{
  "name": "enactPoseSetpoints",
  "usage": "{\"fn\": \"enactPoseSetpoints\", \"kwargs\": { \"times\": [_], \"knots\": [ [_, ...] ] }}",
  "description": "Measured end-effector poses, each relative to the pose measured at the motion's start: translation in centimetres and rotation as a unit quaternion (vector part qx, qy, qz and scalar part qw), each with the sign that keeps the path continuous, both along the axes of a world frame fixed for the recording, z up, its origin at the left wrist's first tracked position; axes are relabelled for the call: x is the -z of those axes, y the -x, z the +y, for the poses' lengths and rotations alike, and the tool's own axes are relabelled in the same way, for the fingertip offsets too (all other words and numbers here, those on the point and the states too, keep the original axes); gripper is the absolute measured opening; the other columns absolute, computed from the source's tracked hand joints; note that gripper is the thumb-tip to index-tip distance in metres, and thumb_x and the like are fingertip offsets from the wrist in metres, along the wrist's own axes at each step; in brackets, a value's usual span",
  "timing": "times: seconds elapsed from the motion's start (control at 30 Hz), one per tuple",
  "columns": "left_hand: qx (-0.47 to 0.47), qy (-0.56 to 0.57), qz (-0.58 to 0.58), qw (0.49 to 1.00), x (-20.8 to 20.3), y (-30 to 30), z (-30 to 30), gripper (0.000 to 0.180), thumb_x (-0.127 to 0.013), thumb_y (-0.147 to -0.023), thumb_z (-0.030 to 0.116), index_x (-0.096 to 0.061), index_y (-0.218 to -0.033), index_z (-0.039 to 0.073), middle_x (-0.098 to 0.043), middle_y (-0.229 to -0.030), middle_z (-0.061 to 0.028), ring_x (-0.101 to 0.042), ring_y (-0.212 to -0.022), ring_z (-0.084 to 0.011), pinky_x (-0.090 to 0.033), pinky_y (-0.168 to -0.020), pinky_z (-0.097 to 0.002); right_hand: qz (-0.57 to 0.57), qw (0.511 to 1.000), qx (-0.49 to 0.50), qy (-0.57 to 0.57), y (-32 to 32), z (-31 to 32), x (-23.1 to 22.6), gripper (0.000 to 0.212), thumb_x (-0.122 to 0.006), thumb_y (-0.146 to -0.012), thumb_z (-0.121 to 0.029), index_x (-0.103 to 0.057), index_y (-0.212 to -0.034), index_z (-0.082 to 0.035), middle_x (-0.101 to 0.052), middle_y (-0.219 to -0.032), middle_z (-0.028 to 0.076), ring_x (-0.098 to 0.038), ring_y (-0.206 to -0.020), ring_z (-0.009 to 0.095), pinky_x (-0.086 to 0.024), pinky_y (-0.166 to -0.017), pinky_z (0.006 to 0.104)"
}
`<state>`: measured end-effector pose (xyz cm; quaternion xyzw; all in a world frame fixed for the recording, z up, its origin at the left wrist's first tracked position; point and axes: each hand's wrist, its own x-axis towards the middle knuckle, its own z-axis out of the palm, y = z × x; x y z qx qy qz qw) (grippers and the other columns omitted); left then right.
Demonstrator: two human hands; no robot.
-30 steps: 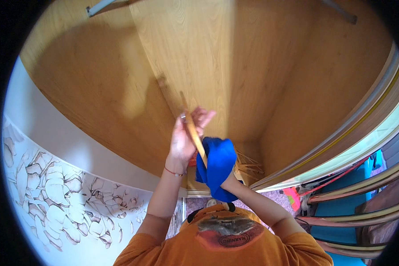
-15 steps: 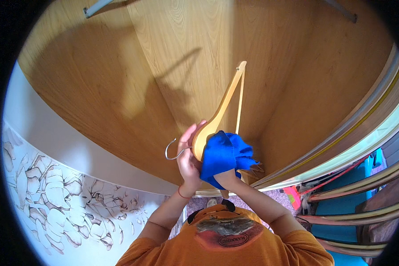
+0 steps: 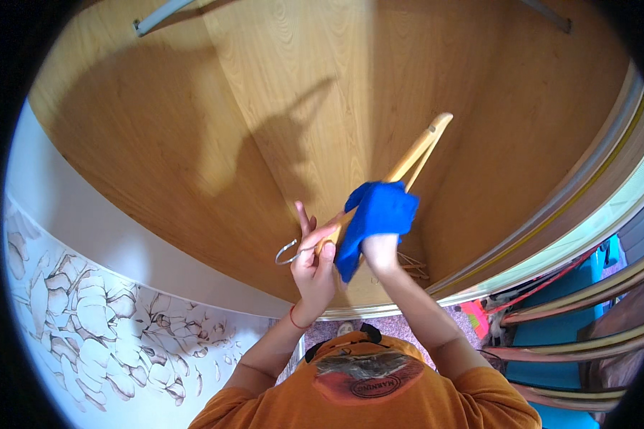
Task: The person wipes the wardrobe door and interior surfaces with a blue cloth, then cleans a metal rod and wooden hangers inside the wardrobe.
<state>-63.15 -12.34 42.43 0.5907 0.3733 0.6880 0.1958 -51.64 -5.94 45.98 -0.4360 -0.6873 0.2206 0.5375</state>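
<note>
My left hand (image 3: 315, 268) grips a wooden clothes hanger (image 3: 408, 159) near its middle, thumb and fingers closed round the wood. The silver hook sticks out to the left of that hand. One arm of the hanger points up and to the right, with a thin bar beside it. A blue cloth (image 3: 379, 211) is wrapped over this arm just right of my left hand. My right hand (image 3: 381, 249) is pressed into the cloth from below; its fingers are covered by the fabric, closed round the hanger's arm.
Wooden cabinet panels (image 3: 300, 43) surround the hands. Metal rods (image 3: 157, 16) show at the top. More wooden hangers (image 3: 412, 266) lie low in the cabinet's corner. A sliding-door track (image 3: 544, 214) curves along the right; a flower-patterned white panel (image 3: 114, 329) stands at lower left.
The hanger has tilted further right, its tip swinging right and slightly down. The blue cloth has shifted up and right along the arm with my right hand. My left thumb now presses on the wood.
</note>
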Motion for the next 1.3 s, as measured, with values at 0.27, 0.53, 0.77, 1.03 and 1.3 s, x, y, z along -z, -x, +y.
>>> {"fn": "enactPoseSetpoints", "kwargs": {
  "times": [0.27, 0.53, 0.77, 1.03, 1.3],
  "knots": [
    [0.046, 0.041, -0.04, 0.997, 0.1, 3.5, -2.0, 0.027, -0.056, -0.097, 0.016, -0.054, -0.116, -0.003, -0.059, -0.121, -0.0204, -0.058, -0.114, -0.0261, -0.044, -0.099, -0.0356, 0.283, 0.954, -0.038, 0.092, -5.2, 2.1, -1.4, 0.01, -0.053, -0.096, -0.016, -0.054, -0.093, -0.007, -0.055, -0.088, 0.005, -0.052, -0.083, 0.011, -0.047, -0.073, 0.0335],
    [0.026, 0.043, -0.049, 0.998, -0.7, 4.9, -1.5, 0.03, -0.052, -0.099, 0.019, -0.05, -0.121, -0.002, -0.058, -0.123, -0.0235, -0.06, -0.111, -0.0276, -0.054, -0.09, -0.0386, 0.042, 0.997, 0.038, -0.051, -8.2, 0.9, -1.2, 0.015, -0.057, -0.094, -0.019, -0.057, -0.093, -0.004, -0.059, -0.091, 0.009, -0.055, -0.09, 0.015, -0.047, -0.079, 0.0341],
    [0.039, 0.154, -0.271, 0.949, -2.2, 8.2, 0.2, 0.04, -0.045, -0.102, 0.024, -0.044, -0.133, -0.002, -0.059, -0.122, -0.0168, -0.066, -0.101, -0.0297, -0.059, -0.066, -0.0285, 0.578, 0.804, -0.055, 0.132, -11.2, 1.0, -6.0, 0.038, -0.05, -0.097, -0.042, -0.057, -0.112, -0.008, -0.061, -0.103, 0.011, -0.059, -0.091, 0.023, -0.05, -0.076, 0.0394],
    [0.135, 0.228, -0.202, 0.943, -1.9, 4.8, 1.6, 0.036, -0.048, -0.101, 0.029, -0.05, -0.124, 0.001, -0.064, -0.109, -0.0151, -0.07, -0.087, -0.0273, -0.049, -0.05, -0.0233, 0.416, 0.906, 0.011, 0.074, -7.8, 6.7, -1.0, 0.02, -0.051, -0.097, -0.026, -0.055, -0.088, -0.008, -0.056, -0.084, 0.005, -0.052, -0.074, 0.012, -0.046, -0.065, 0.0296],
    [0.121, 0.25, -0.218, 0.936, -3.5, 5.3, 3.1, 0.04, -0.052, -0.099, 0.033, -0.051, -0.123, 0.002, -0.065, -0.106, -0.0121, -0.07, -0.086, -0.0268, -0.044, -0.047, -0.0218, 0.551, 0.828, -0.026, 0.103, -5.6, 4.6, 0.3, 0.033, -0.049, -0.1, -0.038, -0.053, -0.118, -0.01, -0.058, -0.107, 0.007, -0.056, -0.101, 0.017, -0.05, -0.087, 0.0343]
  ]
}}
